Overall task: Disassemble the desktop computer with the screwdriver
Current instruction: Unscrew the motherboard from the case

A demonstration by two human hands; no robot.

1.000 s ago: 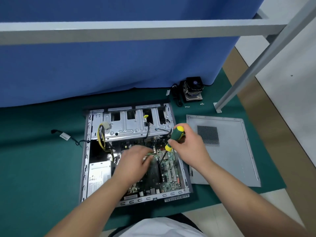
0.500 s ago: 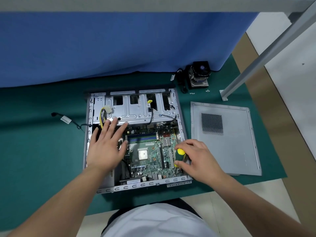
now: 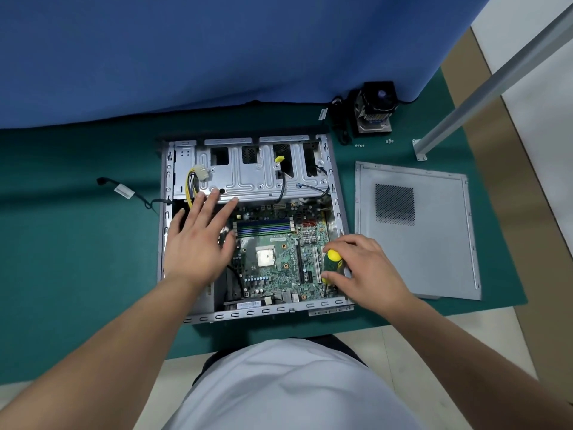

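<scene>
I see the right hand [image 3: 369,268] gripping the screwdriver [image 3: 331,264] upright over the open computer case [image 3: 336,193]; the left hand [image 3: 198,240], fingers spread flat, rests inside its left half.

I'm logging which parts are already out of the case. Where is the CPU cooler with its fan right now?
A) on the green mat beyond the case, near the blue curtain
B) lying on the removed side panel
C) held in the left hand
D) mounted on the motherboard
A: the CPU cooler sits on the green mat past the case's far right corner, by the blue curtain, while the socket on the motherboard lies bare.
</scene>
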